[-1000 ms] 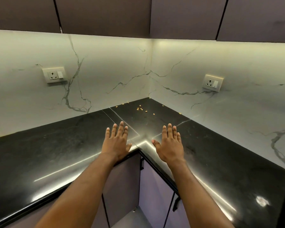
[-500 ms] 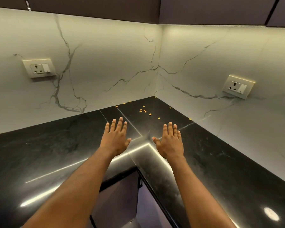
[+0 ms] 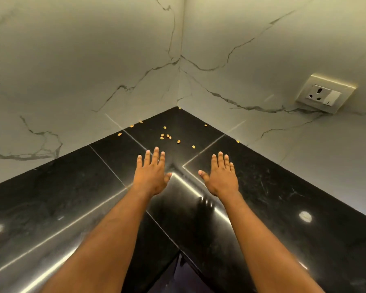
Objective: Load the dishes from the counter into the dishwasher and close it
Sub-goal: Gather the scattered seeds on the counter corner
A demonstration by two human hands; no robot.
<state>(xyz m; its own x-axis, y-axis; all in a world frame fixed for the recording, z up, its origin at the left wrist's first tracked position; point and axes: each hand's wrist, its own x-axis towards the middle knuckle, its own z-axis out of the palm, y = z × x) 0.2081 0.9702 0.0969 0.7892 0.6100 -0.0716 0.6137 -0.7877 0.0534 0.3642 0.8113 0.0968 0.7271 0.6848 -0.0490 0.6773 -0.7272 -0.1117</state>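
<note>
left hand (image 3: 151, 178) flat, fingers straight, slightly spread, pointing up-frame | right hand (image 3: 221, 179) likewise, thumb out | black L-shaped desk (image 3: 61, 208) lay beneath both, runs meeting upper centre | crumbs (image 3: 164, 135) beyond fingertips | socket (image 3: 323, 95) upper right

So both bare forearms, left (image 3: 106, 235) and right (image 3: 262, 235), were stretched forward over the glossy black stone countertop (image 3: 283, 197), pretty much parallel. The left hand (image 3: 151, 176) was palm-down with fingers straight and close together, thumb poking out toward the other hand. The right hand (image 3: 221, 178) mirrored it: flat, fingers straight, thumb pointing inward. They sat side by side but apart, just short of the countertop's back corner. Honestly couldn't tell if the palms touched the countertop or hovered above it.
</note>
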